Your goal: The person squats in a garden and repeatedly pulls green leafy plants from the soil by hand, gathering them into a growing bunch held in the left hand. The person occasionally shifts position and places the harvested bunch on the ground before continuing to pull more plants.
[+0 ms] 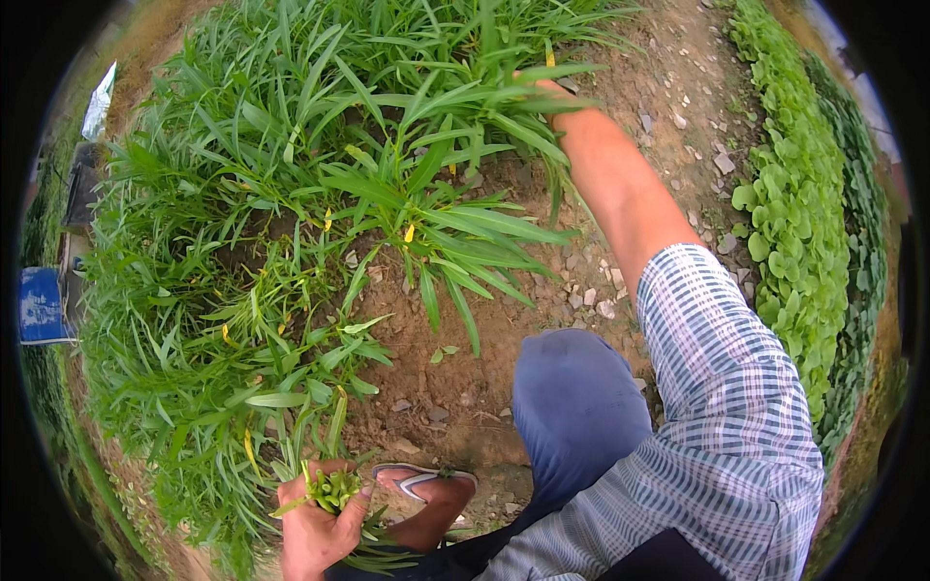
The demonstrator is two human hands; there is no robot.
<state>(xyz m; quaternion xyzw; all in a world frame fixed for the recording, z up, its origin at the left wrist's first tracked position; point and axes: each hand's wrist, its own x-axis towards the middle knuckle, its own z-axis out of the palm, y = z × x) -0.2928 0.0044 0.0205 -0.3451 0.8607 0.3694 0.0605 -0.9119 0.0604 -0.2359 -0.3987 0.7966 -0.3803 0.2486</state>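
Observation:
Low in the view, my left hand (320, 530) is closed around a bundle of green stems (334, 490), their ends facing up and some leaves hanging below the hand. My right arm stretches forward to the edge of a bed of narrow-leaved greens (240, 123) that look like water spinach. Leaves cover most of my right hand (556, 94), so its fingers and anything in them are hidden. Between the hands, a leafy clump (443, 225) with a yellow leaf leans over the bare soil.
Brown soil with stone chips (603, 309) runs along the bed's right side. Farther right grows a row of round-leaved plants (795, 240). My bent knee (581, 392) and sandalled foot (429, 494) are close to the bed. A blue container (45, 305) stands at far left.

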